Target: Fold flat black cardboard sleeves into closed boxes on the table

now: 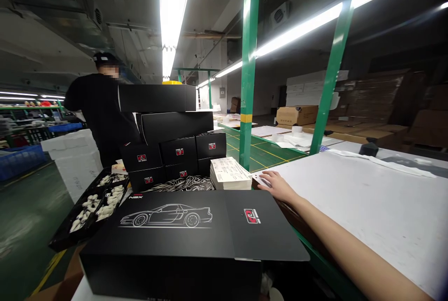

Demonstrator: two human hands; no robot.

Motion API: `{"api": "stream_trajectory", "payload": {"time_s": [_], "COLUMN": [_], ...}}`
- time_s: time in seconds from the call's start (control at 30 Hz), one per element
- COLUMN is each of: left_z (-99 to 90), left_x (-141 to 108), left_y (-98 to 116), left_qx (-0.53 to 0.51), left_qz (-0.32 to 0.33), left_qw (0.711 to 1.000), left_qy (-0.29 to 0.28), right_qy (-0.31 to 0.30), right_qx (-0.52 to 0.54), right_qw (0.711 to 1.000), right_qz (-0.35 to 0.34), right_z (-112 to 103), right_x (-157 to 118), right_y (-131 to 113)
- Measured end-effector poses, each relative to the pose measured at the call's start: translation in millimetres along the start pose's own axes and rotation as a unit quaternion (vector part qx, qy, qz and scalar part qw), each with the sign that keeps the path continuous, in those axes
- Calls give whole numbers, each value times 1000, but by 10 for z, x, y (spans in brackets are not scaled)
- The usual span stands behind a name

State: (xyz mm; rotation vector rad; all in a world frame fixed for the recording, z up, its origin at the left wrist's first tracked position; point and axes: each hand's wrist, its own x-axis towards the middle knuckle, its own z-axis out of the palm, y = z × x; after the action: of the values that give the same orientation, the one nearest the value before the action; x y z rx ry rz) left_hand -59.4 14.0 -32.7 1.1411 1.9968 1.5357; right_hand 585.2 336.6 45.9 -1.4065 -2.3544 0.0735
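Observation:
My right hand (277,186) reaches forward at the right, fingers stretched out and apart. It rests near a pale flat surface (258,180) with small dark marks, beside a stack of printed paper sheets (231,173). What lies under the fingertips is too small to tell. In front of me lies a large black cardboard box (168,240) with a white line drawing of a car and a red logo. Its right end flap stands out, and something pale shows inside the open end. My left hand is out of view.
Behind the box are several stacked black boxes (179,151) and a pile of wire-like pieces (191,183). A black tray (66,233) holds white wrapped bundles. A green post (248,77) rises beside the white tabletop (367,207). A person (105,105) in black stands at left.

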Motion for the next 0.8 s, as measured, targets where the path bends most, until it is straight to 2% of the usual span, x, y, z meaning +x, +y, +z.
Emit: {"api": "stream_trajectory", "payload": {"time_s": [0.17,0.57,0.8], "left_z": [-17,-29,22], "left_x": [19,79,59], "left_y": [9,-26,72], "left_qx": [24,65,76], "left_qz": [-9,-98,-89], "left_qw": [1000,992,993], "left_qy": [-7,-40,-15], "right_qy": [-28,-59,-50], "right_qx": [10,-8,-10], "right_qw": [999,998,999], "right_qz": [-13,-1,-7], "right_z": [-21,-26,-44], "right_x": [-8,7,-10], "right_y": [-19,-17,-42]}}
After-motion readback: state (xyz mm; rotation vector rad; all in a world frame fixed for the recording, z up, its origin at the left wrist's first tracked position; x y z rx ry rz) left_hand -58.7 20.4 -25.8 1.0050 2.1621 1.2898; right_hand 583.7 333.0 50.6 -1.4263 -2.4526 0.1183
